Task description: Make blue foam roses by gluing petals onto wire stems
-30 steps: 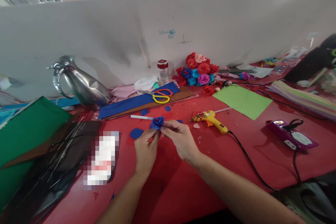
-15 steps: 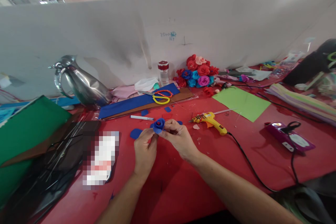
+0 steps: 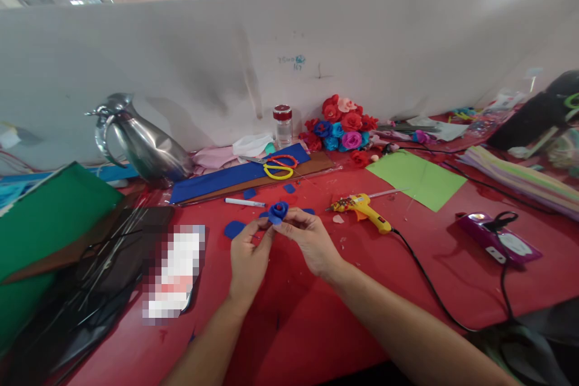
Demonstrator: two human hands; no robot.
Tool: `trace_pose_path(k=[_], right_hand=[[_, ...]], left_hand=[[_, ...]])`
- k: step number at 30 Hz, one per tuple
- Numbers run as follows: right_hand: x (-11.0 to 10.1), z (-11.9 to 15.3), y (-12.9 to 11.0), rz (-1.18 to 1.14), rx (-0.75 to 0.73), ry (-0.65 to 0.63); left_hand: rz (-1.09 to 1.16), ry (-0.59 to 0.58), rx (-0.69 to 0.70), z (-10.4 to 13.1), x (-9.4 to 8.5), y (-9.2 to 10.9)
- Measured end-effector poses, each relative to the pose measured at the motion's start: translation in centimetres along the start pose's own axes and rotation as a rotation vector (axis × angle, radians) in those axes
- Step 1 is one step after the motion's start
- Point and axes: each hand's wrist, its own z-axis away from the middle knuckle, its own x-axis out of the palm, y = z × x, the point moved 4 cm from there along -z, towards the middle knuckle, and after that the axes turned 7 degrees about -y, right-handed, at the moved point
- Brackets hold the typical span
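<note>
Between my two hands is a small blue paper rose (image 3: 277, 212) with a red centre, its bloom facing up toward me. My left hand (image 3: 250, 253) is closed, pinching the rose low down from the left. With thumb and fingers, my right hand (image 3: 310, 238) grips its right side and lower petals. The underside of the flower is hidden by my fingers. Blue petal pieces (image 3: 234, 230) lie on the red table (image 3: 289, 325) around my hands. Just behind them rests a white pen (image 3: 245, 202).
A yellow glue gun (image 3: 368, 212) lies to the right, its cord running toward a purple power strip (image 3: 497, 239). Scissors (image 3: 277, 166) rest on blue paper (image 3: 217, 180). Further back are paper roses (image 3: 347, 120), a jar (image 3: 283, 126) and a metal jug (image 3: 145, 142). Green paper (image 3: 418, 176) lies right.
The blue rose has shifted slightly up and right and tilted, so its bloom shows from a different angle. Both hands keep their hold on it.
</note>
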Motion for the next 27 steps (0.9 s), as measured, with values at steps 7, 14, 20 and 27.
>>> trace_pose_path(k=[7, 14, 20, 27], right_hand=[[0.19, -0.01, -0.33, -0.020, 0.065, -0.010], [0.15, -0.02, -0.41, -0.033, 0.063, -0.003], [-0.31, -0.28, -0.12, -0.021, 0.058, -0.009], [-0.20, -0.18, -0.20, 0.064, -0.006, -0.021]], left_hand=[[0.119, -0.047, -0.038, 0.03, 0.37, -0.31], [0.242, -0.040, -0.070, -0.11, 0.50, -0.53], [0.307, -0.074, -0.066, -0.13, 0.78, -0.48], [0.305, -0.057, -0.104, -0.14, 0.75, -0.18]])
